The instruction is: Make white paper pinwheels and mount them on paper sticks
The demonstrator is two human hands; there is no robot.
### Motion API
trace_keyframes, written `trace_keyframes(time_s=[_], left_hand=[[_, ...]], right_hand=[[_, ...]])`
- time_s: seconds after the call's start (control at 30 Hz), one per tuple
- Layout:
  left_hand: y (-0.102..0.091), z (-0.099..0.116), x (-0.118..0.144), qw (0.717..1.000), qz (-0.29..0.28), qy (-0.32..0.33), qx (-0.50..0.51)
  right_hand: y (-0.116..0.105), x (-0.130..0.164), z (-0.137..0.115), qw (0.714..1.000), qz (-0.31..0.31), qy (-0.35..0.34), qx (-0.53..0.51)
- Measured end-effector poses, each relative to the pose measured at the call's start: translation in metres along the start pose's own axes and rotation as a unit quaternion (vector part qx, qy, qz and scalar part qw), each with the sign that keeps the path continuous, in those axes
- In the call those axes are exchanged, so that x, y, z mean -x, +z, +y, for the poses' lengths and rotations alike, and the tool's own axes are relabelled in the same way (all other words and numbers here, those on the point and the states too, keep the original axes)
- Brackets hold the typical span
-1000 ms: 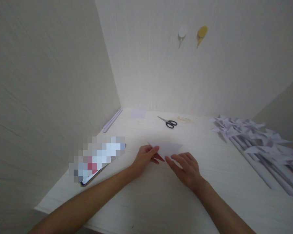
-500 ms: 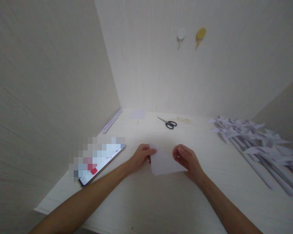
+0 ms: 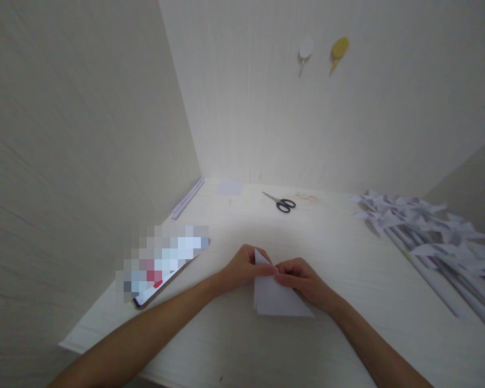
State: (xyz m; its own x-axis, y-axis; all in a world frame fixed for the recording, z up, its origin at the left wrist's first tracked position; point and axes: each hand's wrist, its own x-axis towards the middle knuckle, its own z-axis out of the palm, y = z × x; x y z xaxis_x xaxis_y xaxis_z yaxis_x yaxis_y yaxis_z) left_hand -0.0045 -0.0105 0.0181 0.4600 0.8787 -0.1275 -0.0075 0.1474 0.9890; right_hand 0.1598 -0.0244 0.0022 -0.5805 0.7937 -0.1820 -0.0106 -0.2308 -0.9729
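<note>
A white sheet of folded paper [image 3: 278, 299] is held between the fingers of both hands, above the worktop [image 3: 226, 345]. The left hand [image 3: 248, 268] pinches it, thumb laid across the front near the top and the other fingers behind; one pointed corner rises just past that thumb. The right hand [image 3: 305, 278] is closed at the sloping right edge, its thumb and forefinger meeting just beside the left thumb's tip. The broad part of the paper spreads from the fingers toward the body, its layers showing at the lower left corner.

The back of the paper and most of the left fingers behind it are hidden. The exact contact where the fingertips meet is too blurred to make out, and whether the lower edge touches the worktop cannot be told. Beyond the fingers lie scissors [image 3: 283, 205]. Left of them is a phone [image 3: 145, 295], its screen largely masked by coarse blocks. Well to the right of the fingers, paper pinwheels [image 3: 444, 251] overlap too closely to count, and the pile is cut off by the picture's edge.
</note>
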Motion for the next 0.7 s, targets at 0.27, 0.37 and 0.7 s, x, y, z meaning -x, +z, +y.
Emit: trace_keyframes(time_s=[0.27,0.37,0.7], left_hand=[[-0.011,0.0,-0.006,0.999,-0.001,-0.018,0.033],[-0.024,0.002,-0.01,0.999,0.001,-0.02,0.034],[-0.018,0.006,-0.007,0.994,0.067,0.03,0.078]], right_hand=[[0.0,0.0,-0.002,1.0,0.013,0.011,-0.014],[-0.001,0.001,-0.003,0.999,0.01,0.014,-0.028],[-0.001,0.002,-0.001,0.996,0.015,0.018,-0.085]])
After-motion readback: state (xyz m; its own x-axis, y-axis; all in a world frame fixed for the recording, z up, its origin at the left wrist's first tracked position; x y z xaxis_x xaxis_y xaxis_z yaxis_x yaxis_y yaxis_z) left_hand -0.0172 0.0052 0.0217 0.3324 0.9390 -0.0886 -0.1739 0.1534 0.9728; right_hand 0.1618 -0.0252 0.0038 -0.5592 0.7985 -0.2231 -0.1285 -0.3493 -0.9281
